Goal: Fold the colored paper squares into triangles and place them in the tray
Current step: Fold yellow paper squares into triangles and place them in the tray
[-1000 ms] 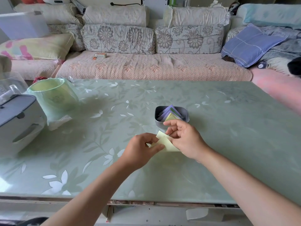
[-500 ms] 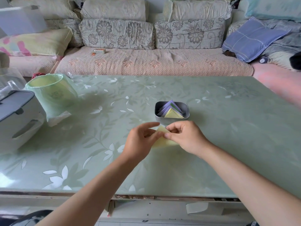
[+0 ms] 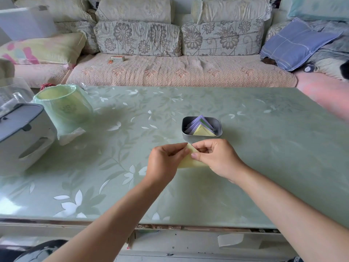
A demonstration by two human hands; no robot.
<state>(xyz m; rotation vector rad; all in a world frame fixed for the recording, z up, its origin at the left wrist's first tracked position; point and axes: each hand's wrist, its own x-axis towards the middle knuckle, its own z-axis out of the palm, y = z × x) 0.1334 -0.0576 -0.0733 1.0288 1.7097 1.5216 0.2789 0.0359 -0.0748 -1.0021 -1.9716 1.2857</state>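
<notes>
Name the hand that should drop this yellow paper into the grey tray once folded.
Right, probably. The right hand pinches the pale yellow paper square and lies just before the grey metal tray; the left hand also pinches it but sits farther left.

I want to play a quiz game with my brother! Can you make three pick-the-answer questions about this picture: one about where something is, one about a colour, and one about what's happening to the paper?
1. Where is the grey tray?
A. On a shelf.
B. On the table, just beyond the left hand and right hand.
C. On the floor.

2. What colour is the paper in the hands?
A. Red.
B. Black.
C. Pale yellow.

3. What is happening to that paper?
A. Both hands pinch it.
B. It lies untouched.
C. It is inside the tray.

Answers:
1 B, the tray stands on the green table past both hands.
2 C, pale yellow shows between the hands.
3 A, both hands grip it near its top corner.
</notes>
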